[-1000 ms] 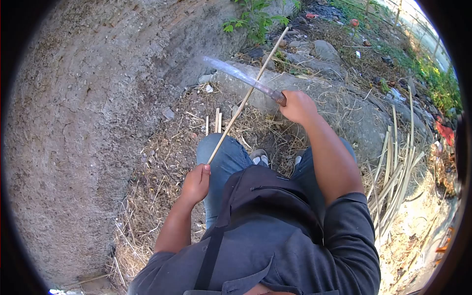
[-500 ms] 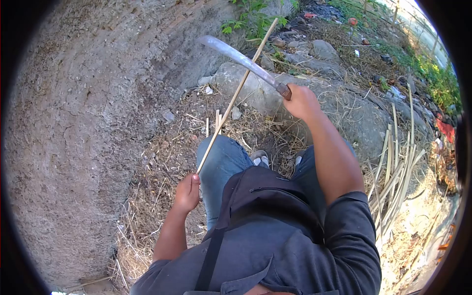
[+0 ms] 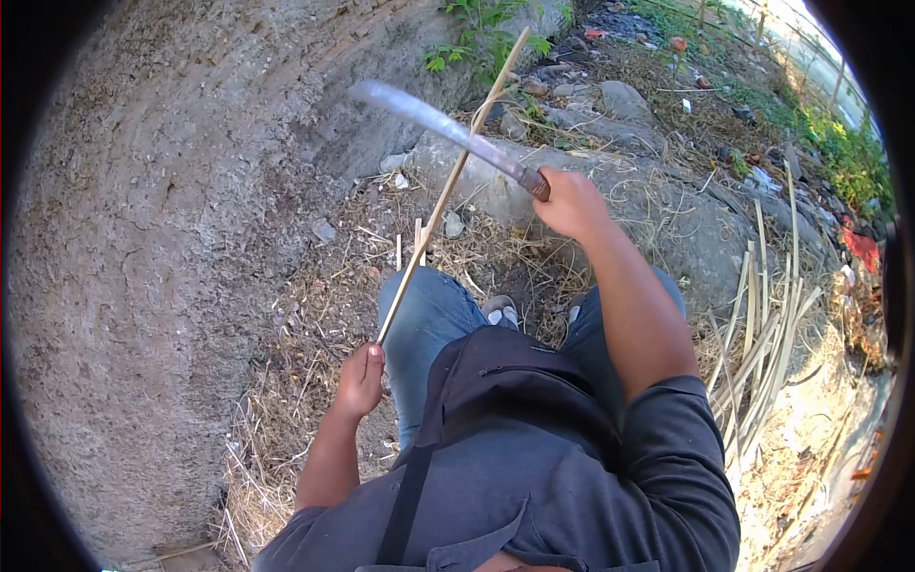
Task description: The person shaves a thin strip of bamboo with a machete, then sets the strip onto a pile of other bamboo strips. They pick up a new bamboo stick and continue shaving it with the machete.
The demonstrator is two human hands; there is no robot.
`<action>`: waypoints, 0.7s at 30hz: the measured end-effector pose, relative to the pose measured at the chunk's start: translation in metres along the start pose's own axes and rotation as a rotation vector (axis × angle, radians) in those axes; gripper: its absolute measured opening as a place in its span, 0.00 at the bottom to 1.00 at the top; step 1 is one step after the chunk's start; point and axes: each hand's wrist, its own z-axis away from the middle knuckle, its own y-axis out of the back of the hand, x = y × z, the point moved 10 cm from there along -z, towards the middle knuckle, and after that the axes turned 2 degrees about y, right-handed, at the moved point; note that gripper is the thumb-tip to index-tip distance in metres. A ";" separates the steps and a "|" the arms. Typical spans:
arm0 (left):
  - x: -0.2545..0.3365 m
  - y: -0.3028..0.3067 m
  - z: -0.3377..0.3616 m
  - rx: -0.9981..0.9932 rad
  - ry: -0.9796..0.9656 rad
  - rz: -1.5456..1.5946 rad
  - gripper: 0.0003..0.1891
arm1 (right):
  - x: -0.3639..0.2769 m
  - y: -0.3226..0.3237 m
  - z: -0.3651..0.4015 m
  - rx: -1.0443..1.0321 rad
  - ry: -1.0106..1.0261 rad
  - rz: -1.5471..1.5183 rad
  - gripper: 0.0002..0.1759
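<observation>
My left hand (image 3: 360,379) is closed round the lower end of a long, thin strip of wood or bamboo (image 3: 429,227), which slants up and away to the right. In my right hand (image 3: 570,202) is the dark handle of a machete (image 3: 419,112), its long blade curved at the tip and slightly blurred. The blade crosses the strip in its upper part, and a thin shaving curls off the strip just above the crossing. Whether the edge bites into the strip cannot be made out.
A rough earthen wall (image 3: 143,286) rises on the left. Ahead lies a large rock (image 3: 496,181). Many cut strips (image 3: 762,334) are heaped at the right, and a few short pieces (image 3: 399,252) stand by my knee. Shavings litter the ground around my feet.
The machete has slid down along the strip toward me and a little left. A shaving now shows on the strip above the blade. My left hand keeps nearly the same place.
</observation>
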 end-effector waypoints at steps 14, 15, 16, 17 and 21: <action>0.011 0.023 0.002 0.116 -0.012 -0.350 0.22 | -0.043 0.007 0.023 -0.044 0.247 0.129 0.10; 0.010 0.028 0.007 0.132 -0.031 -0.341 0.22 | -0.025 0.014 0.016 -0.007 0.168 0.096 0.09; 0.008 0.032 0.011 0.147 -0.055 -0.331 0.21 | -0.013 0.016 0.010 0.008 0.121 0.098 0.09; 0.008 0.034 0.014 0.161 -0.077 -0.321 0.21 | -0.002 0.016 0.006 0.021 0.074 0.099 0.09; 0.003 0.028 0.018 0.197 -0.074 -0.359 0.21 | -0.014 0.012 0.016 0.046 0.037 0.069 0.10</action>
